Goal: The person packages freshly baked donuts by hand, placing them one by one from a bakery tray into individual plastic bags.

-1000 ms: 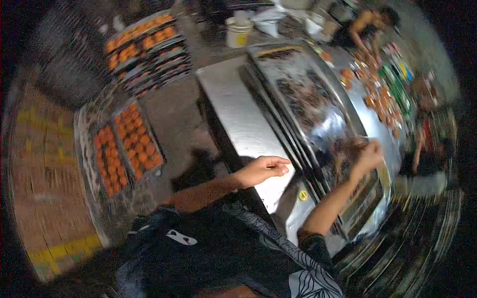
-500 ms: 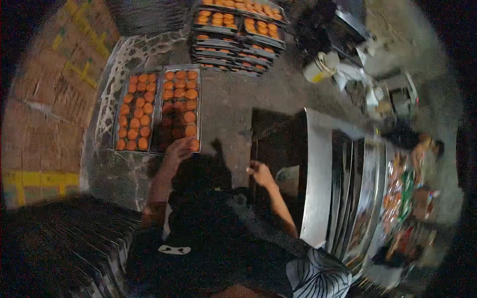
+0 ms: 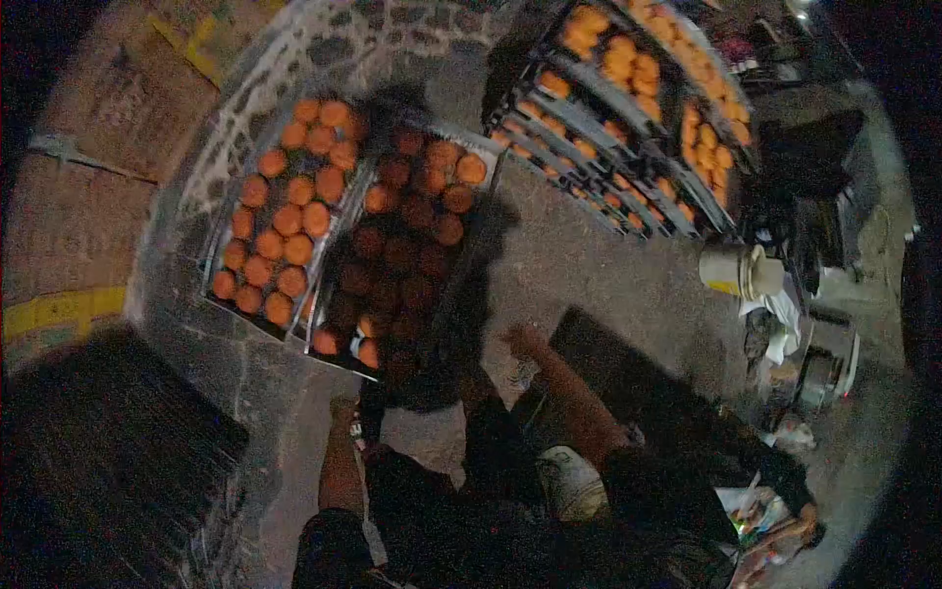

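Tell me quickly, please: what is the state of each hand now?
Left hand: cannot be told whether open or closed; too dim and blurred.
Right hand: looks loosely open, with nothing visible in it.

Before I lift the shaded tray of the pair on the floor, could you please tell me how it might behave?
The tray may be heavy for its size, since round orange pieces cover much of it. Its straight, metallic-looking rim suggests it is fairly stiff. The pieces look loose, so they could slide if it tilts.
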`<state>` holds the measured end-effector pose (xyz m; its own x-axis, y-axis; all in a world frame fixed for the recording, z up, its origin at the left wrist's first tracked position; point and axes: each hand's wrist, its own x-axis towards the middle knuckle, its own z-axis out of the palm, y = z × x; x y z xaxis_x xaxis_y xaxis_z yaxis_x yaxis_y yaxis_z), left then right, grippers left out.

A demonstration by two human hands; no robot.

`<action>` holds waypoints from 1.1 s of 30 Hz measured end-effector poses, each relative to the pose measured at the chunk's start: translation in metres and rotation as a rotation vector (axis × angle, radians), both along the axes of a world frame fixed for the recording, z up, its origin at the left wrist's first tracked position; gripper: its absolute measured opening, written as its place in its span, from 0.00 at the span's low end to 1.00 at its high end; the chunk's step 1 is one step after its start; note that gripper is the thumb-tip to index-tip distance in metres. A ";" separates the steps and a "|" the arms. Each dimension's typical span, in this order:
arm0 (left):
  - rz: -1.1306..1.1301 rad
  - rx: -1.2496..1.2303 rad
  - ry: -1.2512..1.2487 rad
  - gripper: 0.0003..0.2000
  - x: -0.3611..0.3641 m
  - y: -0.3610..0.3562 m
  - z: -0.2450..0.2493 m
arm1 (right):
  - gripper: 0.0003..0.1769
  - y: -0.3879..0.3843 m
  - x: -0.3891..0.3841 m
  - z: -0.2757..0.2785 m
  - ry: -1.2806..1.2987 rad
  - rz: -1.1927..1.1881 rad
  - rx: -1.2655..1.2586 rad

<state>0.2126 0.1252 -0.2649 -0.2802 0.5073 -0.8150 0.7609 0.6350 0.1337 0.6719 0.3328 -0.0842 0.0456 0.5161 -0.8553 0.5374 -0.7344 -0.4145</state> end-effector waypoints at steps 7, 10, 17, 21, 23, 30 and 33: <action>0.689 -0.089 0.002 0.19 0.063 -0.029 -0.119 | 0.19 0.173 -0.007 -0.211 -0.209 0.060 0.239; 0.841 -0.069 0.006 0.18 0.081 -0.031 -0.147 | 0.18 0.211 -0.015 -0.259 -0.193 0.047 0.238; 0.919 0.009 0.041 0.16 0.089 -0.046 -0.112 | 0.15 0.218 -0.008 -0.271 -0.060 -0.009 0.198; 0.854 0.127 0.090 0.15 0.066 -0.043 -0.022 | 0.14 0.203 -0.002 -0.227 -0.080 0.033 0.290; 0.806 0.197 0.099 0.14 0.042 -0.036 0.023 | 0.13 0.177 -0.002 -0.200 -0.101 0.083 0.360; 0.538 0.430 0.050 0.12 -0.044 -0.028 0.163 | 0.12 -0.018 0.009 -0.089 -0.163 0.283 0.682; 0.416 0.508 -0.005 0.12 -0.046 -0.038 0.200 | 0.11 -0.124 0.046 -0.056 -0.369 0.251 0.904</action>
<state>0.1663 0.0867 -0.0644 -0.5327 0.6798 -0.5041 0.4639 0.7327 0.4979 0.7177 0.2092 -0.1401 0.0293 0.9953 -0.0923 0.8406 -0.0745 -0.5366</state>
